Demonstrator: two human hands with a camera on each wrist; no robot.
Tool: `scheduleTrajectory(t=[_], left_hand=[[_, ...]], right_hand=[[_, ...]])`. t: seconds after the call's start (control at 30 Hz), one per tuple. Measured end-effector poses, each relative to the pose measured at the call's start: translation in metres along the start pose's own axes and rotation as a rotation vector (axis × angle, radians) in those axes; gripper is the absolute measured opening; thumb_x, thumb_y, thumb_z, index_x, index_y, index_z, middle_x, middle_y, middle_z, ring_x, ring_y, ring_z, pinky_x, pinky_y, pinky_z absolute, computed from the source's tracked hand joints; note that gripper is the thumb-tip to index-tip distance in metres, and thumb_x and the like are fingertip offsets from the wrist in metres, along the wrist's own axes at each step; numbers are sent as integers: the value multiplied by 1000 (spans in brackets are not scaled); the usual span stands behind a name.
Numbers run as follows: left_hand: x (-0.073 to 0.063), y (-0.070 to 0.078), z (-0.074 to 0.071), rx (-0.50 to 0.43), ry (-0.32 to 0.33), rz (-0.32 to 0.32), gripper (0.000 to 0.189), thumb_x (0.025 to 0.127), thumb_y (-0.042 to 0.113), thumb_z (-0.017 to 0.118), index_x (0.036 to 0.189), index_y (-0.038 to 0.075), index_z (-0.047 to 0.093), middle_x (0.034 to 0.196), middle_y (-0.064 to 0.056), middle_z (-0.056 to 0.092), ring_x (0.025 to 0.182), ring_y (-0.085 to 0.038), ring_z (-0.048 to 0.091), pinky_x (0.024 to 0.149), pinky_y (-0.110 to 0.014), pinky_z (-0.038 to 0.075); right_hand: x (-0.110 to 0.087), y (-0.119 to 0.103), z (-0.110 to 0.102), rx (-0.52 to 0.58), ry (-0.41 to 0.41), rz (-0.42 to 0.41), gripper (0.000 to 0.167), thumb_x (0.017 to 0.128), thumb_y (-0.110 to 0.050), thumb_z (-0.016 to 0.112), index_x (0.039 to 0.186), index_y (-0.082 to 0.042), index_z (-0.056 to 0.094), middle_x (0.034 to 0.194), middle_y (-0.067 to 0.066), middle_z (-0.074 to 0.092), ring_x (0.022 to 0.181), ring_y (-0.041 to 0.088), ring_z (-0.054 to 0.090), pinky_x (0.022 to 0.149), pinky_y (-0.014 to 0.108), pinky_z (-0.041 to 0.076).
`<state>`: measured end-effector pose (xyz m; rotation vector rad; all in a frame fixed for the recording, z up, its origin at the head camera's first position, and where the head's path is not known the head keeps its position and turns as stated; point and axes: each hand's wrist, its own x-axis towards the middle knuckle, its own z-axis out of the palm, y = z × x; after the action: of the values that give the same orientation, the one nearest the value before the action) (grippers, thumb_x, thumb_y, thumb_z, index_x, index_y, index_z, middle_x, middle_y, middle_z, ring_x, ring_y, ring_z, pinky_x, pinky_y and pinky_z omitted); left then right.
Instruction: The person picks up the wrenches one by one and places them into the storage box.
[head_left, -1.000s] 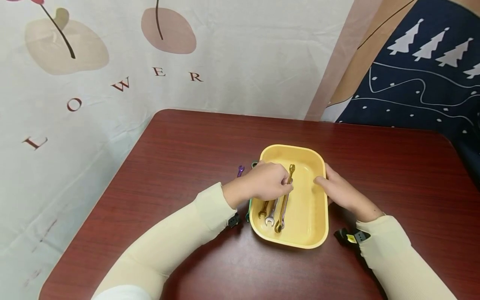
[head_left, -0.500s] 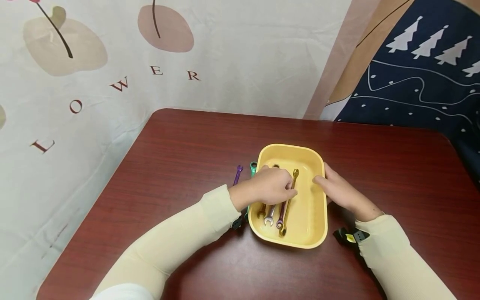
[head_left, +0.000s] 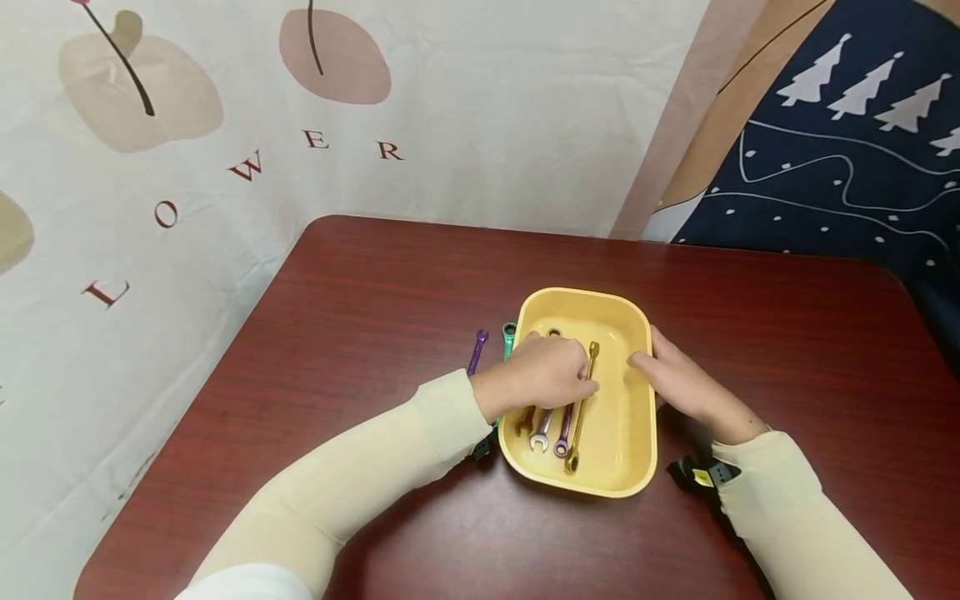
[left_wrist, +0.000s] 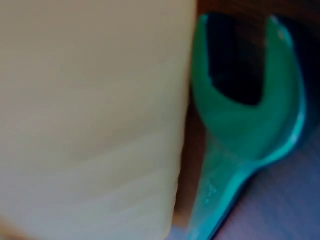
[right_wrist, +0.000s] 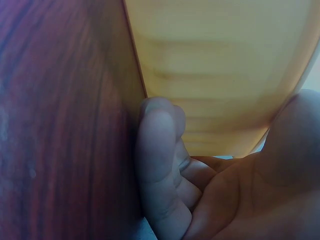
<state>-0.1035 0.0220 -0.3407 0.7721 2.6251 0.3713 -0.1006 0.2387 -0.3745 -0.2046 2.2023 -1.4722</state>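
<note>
My left hand (head_left: 546, 372) reaches over the yellow tray (head_left: 618, 433), its thumb and curled fingers pinching a gold wrench (head_left: 578, 433) that lies lengthwise along the tray. Beside that wrench are a purple wrench (head_left: 563, 433), a silver wrench (head_left: 540, 433) and a bronze-coloured wrench (head_left: 527, 422), all partly hidden under the hand. My right hand (head_left: 681, 385) grips the tray's right side, thumb over the rim and fingers against the outer wall. In the right wrist view, its curled fingers (right_wrist: 160, 145) show between the tray wall and the table.
Outside the tray's left wall, a green wrench (left_wrist: 245, 125) lies on the dark red table (head_left: 405, 292), mostly covered by the left arm in the head view. Another purple wrench (head_left: 477, 352) lies further left. A printed cloth (head_left: 487, 108) hangs behind the table.
The gold wrench has shifted slightly right and down in the tray, uncovering the purple wrench's ring end. My left hand has moved a little right with it; the right hand keeps its hold.
</note>
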Motion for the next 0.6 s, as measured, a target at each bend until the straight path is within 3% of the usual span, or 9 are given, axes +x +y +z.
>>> scheduleTrajectory(t=[0.6], left_hand=[[5,-3,12,54,-34,-18,54,96,44,61,49,22,44,42,10,36,54,-11,58,92,-44,39]], right_hand=[[2,1,1,-3,-8,3,65,101,-13,36,159,-13,6,102,26,69,78,28,75,59,46,59]])
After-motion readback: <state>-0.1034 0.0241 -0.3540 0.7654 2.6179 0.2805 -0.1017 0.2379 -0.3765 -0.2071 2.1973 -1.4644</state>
